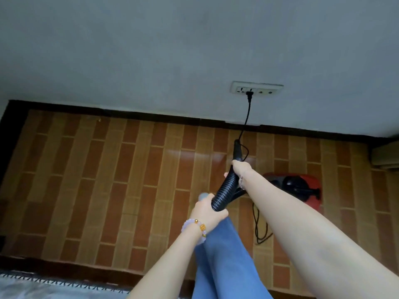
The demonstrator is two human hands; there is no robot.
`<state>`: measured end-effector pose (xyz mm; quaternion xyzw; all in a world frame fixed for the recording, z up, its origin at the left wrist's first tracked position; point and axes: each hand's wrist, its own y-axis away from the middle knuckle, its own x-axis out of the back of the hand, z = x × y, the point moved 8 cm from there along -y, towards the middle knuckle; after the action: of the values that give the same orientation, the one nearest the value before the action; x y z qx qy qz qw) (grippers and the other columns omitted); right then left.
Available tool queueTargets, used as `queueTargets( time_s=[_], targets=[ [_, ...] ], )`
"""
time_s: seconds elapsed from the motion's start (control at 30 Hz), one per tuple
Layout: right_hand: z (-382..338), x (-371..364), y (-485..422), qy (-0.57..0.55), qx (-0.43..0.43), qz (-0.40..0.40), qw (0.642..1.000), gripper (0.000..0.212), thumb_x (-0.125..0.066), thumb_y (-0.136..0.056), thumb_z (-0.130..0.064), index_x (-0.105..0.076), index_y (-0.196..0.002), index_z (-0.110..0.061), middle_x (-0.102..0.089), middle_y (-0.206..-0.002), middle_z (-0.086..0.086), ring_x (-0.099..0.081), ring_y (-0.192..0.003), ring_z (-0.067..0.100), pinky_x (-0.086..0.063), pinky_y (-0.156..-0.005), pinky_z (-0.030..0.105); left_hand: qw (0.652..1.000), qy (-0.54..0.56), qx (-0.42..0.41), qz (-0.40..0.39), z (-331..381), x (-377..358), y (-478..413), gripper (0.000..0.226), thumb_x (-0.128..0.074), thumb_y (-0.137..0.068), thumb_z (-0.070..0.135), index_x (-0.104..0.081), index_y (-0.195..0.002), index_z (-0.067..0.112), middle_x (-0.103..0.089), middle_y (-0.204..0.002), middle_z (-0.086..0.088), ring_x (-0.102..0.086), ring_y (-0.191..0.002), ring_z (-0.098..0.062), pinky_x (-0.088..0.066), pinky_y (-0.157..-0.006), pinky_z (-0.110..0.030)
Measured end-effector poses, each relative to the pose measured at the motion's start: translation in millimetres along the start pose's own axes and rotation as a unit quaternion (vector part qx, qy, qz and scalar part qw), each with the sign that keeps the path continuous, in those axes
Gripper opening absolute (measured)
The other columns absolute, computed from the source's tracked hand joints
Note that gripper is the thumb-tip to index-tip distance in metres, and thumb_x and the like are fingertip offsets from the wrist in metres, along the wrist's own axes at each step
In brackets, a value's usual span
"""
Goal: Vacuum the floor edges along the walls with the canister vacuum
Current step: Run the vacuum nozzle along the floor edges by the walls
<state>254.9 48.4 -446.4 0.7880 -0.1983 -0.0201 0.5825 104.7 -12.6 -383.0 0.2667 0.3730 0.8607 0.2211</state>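
Nearest, at the bottom left: the patterned edge of a rug (26,281) lies on the floor.
Legs: blue jeans (224,255) run up the middle, below the arms.
Left hand (208,211): it wears a beaded bracelet (194,227), and its fingers curl round the low end of the black ribbed hose (224,188).
Right hand (237,168): it grips the same hose higher up, just where the rigid black nozzle (237,147) begins.
Canister vacuum (302,184): the red body sits on the floor to the right of the hands, partly hidden behind the right forearm.
Power cord (257,231): slack loops lie on the tiles between the jeans and the canister.
Floor (108,169): brown brick-pattern tiles, glossy near the nozzle.
Nozzle tip: it points toward the dark baseboard (151,116) (whether it touches the tiles, I cannot tell).
Wall (172,50): pale and plain, it carries a white outlet strip (257,90) with a black plug (249,96) pushed in. The cord drops from it past the nozzle.
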Motion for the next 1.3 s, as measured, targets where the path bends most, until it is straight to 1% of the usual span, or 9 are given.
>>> queueTargets(
  time_s=[0.13,0.33,0.43,0.57,0.73,0.87,1.0,1.17,1.3],
  targets=[
    [-14.2,-3.9,-18.8,-0.017,-0.019,0.011,1.0,0.037,-0.043,-0.096,-0.021,-0.042,-0.129,-0.003,-0.061,-0.073,0.018,-0.057,-0.053,0.025,-0.049,-0.054,0.029,1.0,-0.027,0.005,-0.016,3.8,9.2,-36.8,0.03,-0.058,-0.068,0.032,-0.06,-0.094,0.016,-0.068,-0.085,-0.007,-0.056,-0.069,-0.019,-0.045,-0.063,-0.029],
    [-31.1,-15.1,-62.3,-0.017,-0.077,0.017,0.997,0.033,-0.041,-0.098,-0.025,-0.045,-0.124,-0.005,-0.06,-0.069,0.014,-0.052,-0.044,0.02,-0.041,-0.044,0.021,0.997,-0.06,0.014,-0.042,12.2,24.7,-95.2,0.016,-0.061,-0.073,0.028,-0.057,-0.084,0.017,-0.064,-0.078,-0.003,-0.053,-0.065,-0.017,-0.039,-0.056,-0.024],
    [-40.2,-28.3,-84.6,-0.021,-0.097,0.02,0.995,0.034,-0.042,-0.097,-0.027,-0.046,-0.123,-0.005,-0.063,-0.076,0.015,-0.053,-0.059,0.022,-0.042,-0.055,0.027,0.995,-0.072,0.028,-0.056,12.1,33.6,-120.6,0.015,-0.061,-0.071,0.03,-0.057,-0.081,0.019,-0.064,-0.077,-0.002,-0.054,-0.065,-0.018,-0.039,-0.056,-0.025],
    [-56.6,-43.4,-101.4,-0.016,-0.074,0.064,0.995,0.038,-0.041,-0.095,-0.025,-0.045,-0.129,-0.008,-0.061,-0.116,0.019,-0.057,-0.086,0.028,-0.047,-0.064,0.031,0.995,-0.066,0.045,-0.063,12.3,46.9,-141.4,0.01,-0.058,-0.068,0.031,-0.052,-0.074,0.026,-0.063,-0.073,0.0,-0.057,-0.066,-0.02,-0.042,-0.057,-0.025],
    [-80.4,-45.3,-118.0,0.022,-0.054,0.097,0.994,0.042,-0.038,-0.1,-0.021,-0.037,-0.138,-0.003,-0.052,-0.129,0.016,-0.054,-0.104,0.029,-0.042,-0.078,0.032,0.993,-0.073,0.035,-0.091,24.4,54.6,-161.9,0.012,-0.061,-0.073,0.029,-0.052,-0.075,0.022,-0.062,-0.072,0.0,-0.059,-0.067,-0.02,-0.045,-0.058,-0.027],
    [-89.6,-49.2,-121.4,0.044,-0.076,0.078,0.993,0.044,-0.035,-0.101,-0.025,-0.035,-0.138,-0.002,-0.045,-0.086,0.005,-0.041,-0.065,0.018,-0.033,-0.052,0.023,0.989,-0.083,0.019,-0.119,31.0,58.3,-178.4,0.011,-0.063,-0.076,0.025,-0.052,-0.075,0.024,-0.06,-0.073,0.0,-0.059,-0.067,-0.018,-0.043,-0.057,-0.025],
    [-85.7,-62.9,-123.7,0.032,-0.073,0.091,0.993,0.041,-0.04,-0.098,-0.026,-0.041,-0.136,-0.009,-0.047,-0.094,0.006,-0.04,-0.063,0.018,-0.031,-0.045,0.027,0.987,-0.03,0.042,-0.154,18.5,68.2,-182.6,0.021,-0.064,-0.075,0.021,-0.061,-0.092,0.01,-0.066,-0.076,-0.008,-0.062,-0.061,-0.016,-0.048,-0.06,-0.025],
    [-74.8,-96.1,-123.9,0.03,-0.077,0.083,0.993,0.035,-0.039,-0.1,-0.024,-0.046,-0.13,-0.007,-0.043,-0.078,0.003,-0.04,-0.063,0.016,-0.032,-0.048,0.024,0.977,0.021,0.058,-0.205,-4.1,85.6,-185.8,0.013,-0.062,-0.073,0.018,-0.059,-0.084,0.011,-0.064,-0.064,-0.003,-0.059,-0.053,-0.013,-0.051,-0.06,-0.027],
    [-74.3,-136.2,-130.7,0.069,-0.076,0.077,0.992,0.033,-0.043,-0.097,-0.025,-0.044,-0.128,-0.013,-0.053,-0.106,0.01,-0.048,-0.071,0.02,-0.037,-0.047,0.026,0.979,0.065,0.07,-0.182,-27.6,105.2,-188.1,0.013,-0.062,-0.074,0.018,-0.058,-0.085,0.013,-0.061,-0.063,-0.002,-0.057,-0.053,-0.015,-0.049,-0.06,-0.028]
  ],
)
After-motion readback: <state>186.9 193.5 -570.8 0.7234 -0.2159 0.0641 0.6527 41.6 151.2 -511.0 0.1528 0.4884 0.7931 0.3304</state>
